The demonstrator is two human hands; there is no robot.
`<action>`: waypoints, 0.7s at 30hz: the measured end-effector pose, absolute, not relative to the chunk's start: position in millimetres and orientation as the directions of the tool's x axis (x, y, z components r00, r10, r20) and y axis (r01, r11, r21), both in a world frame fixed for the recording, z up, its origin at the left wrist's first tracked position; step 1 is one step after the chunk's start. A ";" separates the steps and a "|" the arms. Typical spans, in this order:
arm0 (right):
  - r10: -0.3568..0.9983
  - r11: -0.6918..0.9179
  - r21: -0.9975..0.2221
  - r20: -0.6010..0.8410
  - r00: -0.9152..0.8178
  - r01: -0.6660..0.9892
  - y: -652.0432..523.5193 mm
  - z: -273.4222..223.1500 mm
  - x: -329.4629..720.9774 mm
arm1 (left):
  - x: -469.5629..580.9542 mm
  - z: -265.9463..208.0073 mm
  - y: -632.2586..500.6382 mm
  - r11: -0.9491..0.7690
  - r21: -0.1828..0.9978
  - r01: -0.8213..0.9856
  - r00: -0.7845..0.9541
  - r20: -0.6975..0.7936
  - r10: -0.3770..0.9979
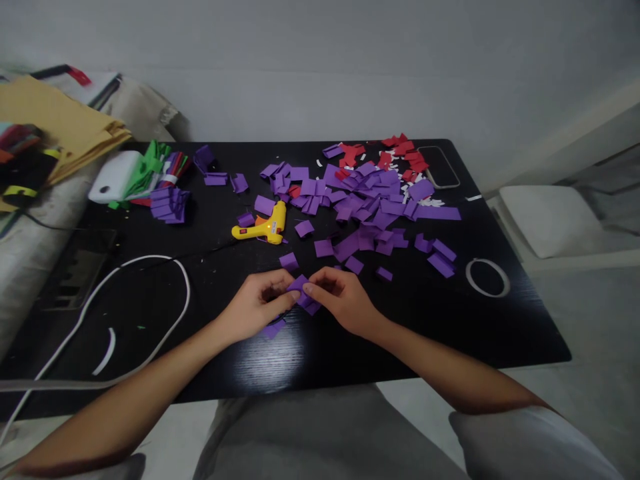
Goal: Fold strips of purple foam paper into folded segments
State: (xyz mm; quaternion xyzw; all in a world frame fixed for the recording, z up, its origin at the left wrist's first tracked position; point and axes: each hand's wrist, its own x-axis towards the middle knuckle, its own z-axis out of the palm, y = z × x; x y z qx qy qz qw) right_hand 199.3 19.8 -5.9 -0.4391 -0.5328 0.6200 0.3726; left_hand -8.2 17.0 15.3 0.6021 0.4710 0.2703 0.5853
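At the near middle of the glossy black rectangular table (430, 303), the left hand (254, 307) and right hand (347, 305) together pinch a small, folded purple paper piece (306, 302), apparently folding it, which likely calls next for even fingertip pressure.

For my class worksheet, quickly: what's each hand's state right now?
Left hand: closed, holding purple paper.
Right hand: closed, holding the same purple paper.
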 end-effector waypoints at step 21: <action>0.943 -0.097 -0.981 -0.037 -0.331 -0.167 14.8 -9.1 196.5 | -5.6 14.4 18.1 0.097 0.973 0.208 0.249 -0.149 0.957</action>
